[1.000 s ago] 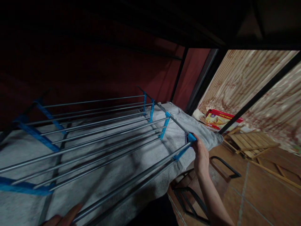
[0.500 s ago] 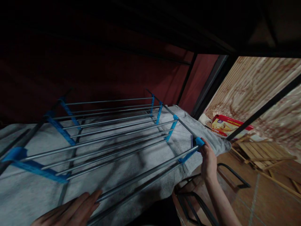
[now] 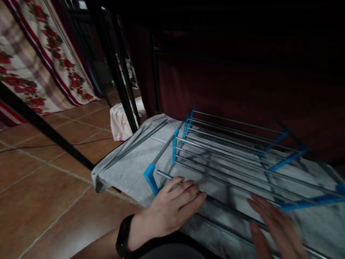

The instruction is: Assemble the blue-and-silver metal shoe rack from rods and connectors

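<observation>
A rack (image 3: pixel 229 153) of grey metal rods and blue plastic joints stands on a grey cloth-covered surface (image 3: pixel 134 180). My left hand (image 3: pixel 175 208), a black band at its wrist, is closed over the nearest metal rod (image 3: pixel 165 175). That rod's left end sticks out past my fingers, apart from the blue corner joint (image 3: pixel 151 176). Farther along the same rod, my right hand (image 3: pixel 277 226) hovers with thumb and fingers apart. Whether it touches the rod is hard to tell. The rack's right end runs toward the frame's edge, out of clear light.
Loose thin rods (image 3: pixel 137 142) lie on the cloth at left. Dark metal posts (image 3: pixel 118 68) and a slanting bar (image 3: pixel 45 126) frame that side. Beyond are tiled floor (image 3: pixel 54 180), a pale towel (image 3: pixel 122 120) and a flowered curtain (image 3: pixel 54 54). A dark red cloth hangs behind.
The view has swung left, from the rack's right end to its left end. My left hand now lies near the rod's left end; my right hand has left the right corner joint.
</observation>
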A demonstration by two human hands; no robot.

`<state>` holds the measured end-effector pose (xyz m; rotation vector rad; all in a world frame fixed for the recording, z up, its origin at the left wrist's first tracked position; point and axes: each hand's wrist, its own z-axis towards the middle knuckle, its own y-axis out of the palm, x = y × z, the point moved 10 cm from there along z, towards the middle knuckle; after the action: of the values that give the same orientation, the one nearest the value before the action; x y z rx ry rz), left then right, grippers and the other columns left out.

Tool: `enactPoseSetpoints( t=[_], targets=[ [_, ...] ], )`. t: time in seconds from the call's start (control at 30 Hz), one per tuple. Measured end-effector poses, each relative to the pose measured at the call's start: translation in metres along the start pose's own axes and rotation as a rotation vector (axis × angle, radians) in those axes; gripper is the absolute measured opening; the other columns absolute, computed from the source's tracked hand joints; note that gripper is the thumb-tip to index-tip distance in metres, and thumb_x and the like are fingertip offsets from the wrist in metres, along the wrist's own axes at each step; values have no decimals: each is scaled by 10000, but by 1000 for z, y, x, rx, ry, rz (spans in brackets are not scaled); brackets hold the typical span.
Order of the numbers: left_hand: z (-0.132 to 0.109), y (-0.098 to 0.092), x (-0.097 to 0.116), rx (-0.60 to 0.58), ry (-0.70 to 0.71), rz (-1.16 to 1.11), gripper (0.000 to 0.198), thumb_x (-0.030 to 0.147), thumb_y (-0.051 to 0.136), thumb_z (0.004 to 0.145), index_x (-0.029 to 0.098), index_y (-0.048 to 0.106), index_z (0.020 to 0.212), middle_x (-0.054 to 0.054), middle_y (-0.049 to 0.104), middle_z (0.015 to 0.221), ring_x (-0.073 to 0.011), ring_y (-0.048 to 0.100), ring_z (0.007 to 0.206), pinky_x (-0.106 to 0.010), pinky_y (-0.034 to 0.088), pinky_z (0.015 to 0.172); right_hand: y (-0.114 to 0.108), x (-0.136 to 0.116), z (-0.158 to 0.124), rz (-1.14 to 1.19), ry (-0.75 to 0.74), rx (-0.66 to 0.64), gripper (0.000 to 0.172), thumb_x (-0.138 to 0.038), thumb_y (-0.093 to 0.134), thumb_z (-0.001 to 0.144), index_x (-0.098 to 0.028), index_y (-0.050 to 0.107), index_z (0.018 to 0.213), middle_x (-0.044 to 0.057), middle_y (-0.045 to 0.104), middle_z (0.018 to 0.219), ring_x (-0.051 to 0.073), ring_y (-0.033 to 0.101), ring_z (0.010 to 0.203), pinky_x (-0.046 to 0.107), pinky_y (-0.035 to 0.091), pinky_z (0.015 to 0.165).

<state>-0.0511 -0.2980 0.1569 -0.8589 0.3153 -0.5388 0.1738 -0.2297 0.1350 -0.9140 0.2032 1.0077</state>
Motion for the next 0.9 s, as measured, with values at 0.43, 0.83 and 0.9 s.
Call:
enactPoseSetpoints(
  t=[0.43, 0.83, 0.9],
  targets=[
    [-91, 24, -147, 289, -1202, -1156, 548, 599, 404, 931, 136, 694, 966, -93, 677, 873, -229, 620, 848, -337, 474, 818, 149, -102, 12, -411, -452, -534, 303, -195, 320, 1028, -182, 515, 1260, 93, 621, 1145, 185, 655, 833, 304, 506, 617],
    [-87, 37, -146, 259, -1195, -1153, 540, 583, 390, 938, 133, 659, 810, 1, 513, 619, -98, 434, 492, -245, 347, 517, 148, -109, 10, -398, -504, -520, 311, -208, 245, 1042, -183, 499, 1219, 78, 635, 1073, 185, 664, 787, 317, 489, 583],
    [-87, 39, -148, 244, -1179, -1150, 548, 580, 375, 939, 132, 652, 789, 13, 480, 571, -92, 408, 459, -244, 323, 495, 147, -109, 10, -398, -505, -518, 314, -211, 233, 1046, -184, 508, 1195, 67, 642, 1031, 175, 657, 746, 315, 473, 567]
  ],
)
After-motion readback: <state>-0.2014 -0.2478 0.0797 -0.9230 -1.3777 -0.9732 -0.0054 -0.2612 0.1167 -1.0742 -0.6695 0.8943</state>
